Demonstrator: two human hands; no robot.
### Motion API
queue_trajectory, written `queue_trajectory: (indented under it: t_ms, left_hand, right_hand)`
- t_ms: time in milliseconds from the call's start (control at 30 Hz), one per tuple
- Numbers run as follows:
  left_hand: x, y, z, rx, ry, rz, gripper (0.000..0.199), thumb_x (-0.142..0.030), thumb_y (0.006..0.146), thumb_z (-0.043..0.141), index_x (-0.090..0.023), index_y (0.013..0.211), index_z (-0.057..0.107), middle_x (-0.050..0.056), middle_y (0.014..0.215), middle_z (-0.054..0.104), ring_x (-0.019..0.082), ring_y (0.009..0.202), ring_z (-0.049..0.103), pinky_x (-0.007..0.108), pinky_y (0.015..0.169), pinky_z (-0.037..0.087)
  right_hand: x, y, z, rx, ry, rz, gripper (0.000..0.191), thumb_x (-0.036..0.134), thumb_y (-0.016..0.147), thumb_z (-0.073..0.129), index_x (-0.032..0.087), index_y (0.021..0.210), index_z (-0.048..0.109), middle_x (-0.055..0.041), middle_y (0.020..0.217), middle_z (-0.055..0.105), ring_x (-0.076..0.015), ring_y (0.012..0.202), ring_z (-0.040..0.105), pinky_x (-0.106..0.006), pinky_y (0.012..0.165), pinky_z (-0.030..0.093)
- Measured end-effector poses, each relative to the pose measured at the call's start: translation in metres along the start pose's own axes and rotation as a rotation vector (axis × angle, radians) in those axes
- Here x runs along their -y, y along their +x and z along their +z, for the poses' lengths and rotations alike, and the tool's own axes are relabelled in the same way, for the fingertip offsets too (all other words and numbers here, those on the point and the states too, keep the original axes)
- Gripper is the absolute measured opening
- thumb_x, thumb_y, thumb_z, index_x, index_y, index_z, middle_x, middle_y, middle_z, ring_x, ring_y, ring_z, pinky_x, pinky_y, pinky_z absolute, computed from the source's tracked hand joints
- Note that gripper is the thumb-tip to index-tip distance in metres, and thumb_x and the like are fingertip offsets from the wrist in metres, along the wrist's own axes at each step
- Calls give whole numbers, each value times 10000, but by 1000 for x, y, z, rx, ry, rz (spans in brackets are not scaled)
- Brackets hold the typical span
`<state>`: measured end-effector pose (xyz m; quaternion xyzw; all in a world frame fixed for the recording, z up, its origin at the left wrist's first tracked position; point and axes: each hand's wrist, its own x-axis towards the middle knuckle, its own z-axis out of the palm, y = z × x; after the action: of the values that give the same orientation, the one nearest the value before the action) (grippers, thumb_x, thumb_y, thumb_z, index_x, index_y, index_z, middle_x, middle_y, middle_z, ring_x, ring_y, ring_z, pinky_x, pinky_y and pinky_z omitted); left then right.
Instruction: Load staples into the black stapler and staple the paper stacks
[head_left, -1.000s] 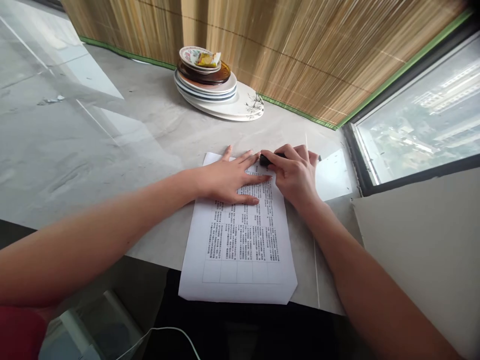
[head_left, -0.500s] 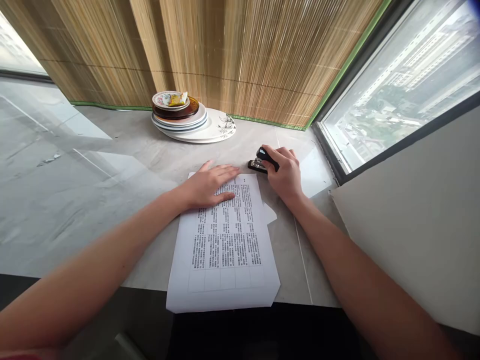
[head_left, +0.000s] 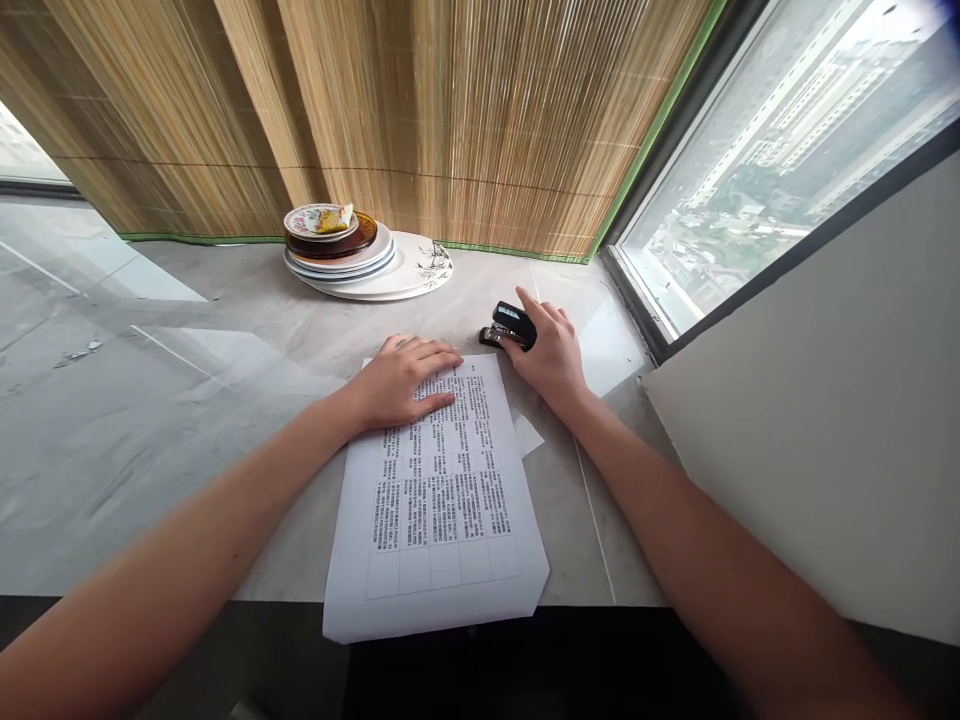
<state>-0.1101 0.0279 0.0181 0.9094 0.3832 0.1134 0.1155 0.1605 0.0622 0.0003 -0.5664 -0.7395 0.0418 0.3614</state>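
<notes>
Nearest, a printed sheet of paper lies on the grey marbled tabletop, its blank lower edge reaching past the near rim, while a white paper corner juts out from beneath its right side. The left hand rests palm down across the sheet's far left part, its fingers extended and lying close together, the thumb set apart from them, all flat on the paper and grasping nothing. Just beyond the sheet's far right corner, a black stapler stands on the tabletop with its mouth parted. The right hand is at its rear end: the thumb touches the near side, the index finger is raised and straight, and I cannot tell how firmly the partly hidden other fingers grip. Farther back sits a stack of plates, topped by a yellow packet, on a white oval platter. Behind it hangs a green-edged bamboo blind, beside a window at right.
</notes>
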Motion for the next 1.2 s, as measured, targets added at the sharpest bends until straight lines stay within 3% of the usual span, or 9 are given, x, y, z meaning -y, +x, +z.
queue_trajectory:
  t_ms: [67, 200, 333, 500, 800, 1200]
  left_hand:
    - [0, 0, 0, 0, 1, 6, 510, -551, 1041, 546, -295, 1475, 618, 90, 1544, 607, 325, 1435, 521, 573, 1253, 248]
    - [0, 0, 1, -7, 4, 3, 481, -518, 1037, 550, -303, 1461, 624, 85, 1544, 605, 333, 1430, 527, 588, 1253, 252]
    - [0, 1, 3, -34, 12, -8, 541, -533, 1017, 574, -272, 1491, 573, 111, 1533, 602, 339, 1427, 529, 567, 1240, 289]
    - [3, -1, 5, -31, 39, -31, 624, -600, 1020, 546, -259, 1542, 522, 131, 1591, 538, 343, 1458, 488, 560, 1243, 281]
    - [2, -1, 3, -11, 31, -46, 592, -606, 1018, 548, -308, 1528, 570, 108, 1583, 546, 341, 1432, 495, 565, 1237, 280]
    - [3, 0, 2, -15, 25, -35, 565, -593, 1036, 516, -289, 1508, 581, 108, 1568, 562, 325, 1426, 508, 550, 1241, 275]
  right_hand:
    - [0, -1, 0, -4, 15, 35, 634, 282, 875, 677, 276, 1506, 607, -129, 1246, 728, -358, 1105, 630, -532, 932, 490]
    - [1, -2, -2, -6, 32, 81, 406, 279, 892, 651, 291, 1291, 718, -92, 1182, 769, -331, 1081, 666, -489, 899, 498]
    - [0, -2, -1, -15, 40, 105, 325, 284, 882, 661, 296, 1201, 726, -72, 1139, 783, -319, 1068, 677, -471, 882, 491]
    - [-2, -1, 1, -21, 31, 110, 320, 275, 867, 675, 286, 1184, 716, -74, 1127, 777, -317, 1083, 675, -465, 887, 482]
    - [-3, -1, 2, -17, 16, 103, 307, 286, 877, 664, 291, 1181, 707, -83, 1128, 777, -326, 1085, 663, -467, 859, 488]
    - [-4, 1, 4, -27, -28, 129, 310, 345, 885, 701, 302, 1192, 725, -74, 1101, 799, -331, 999, 700, -477, 846, 479]
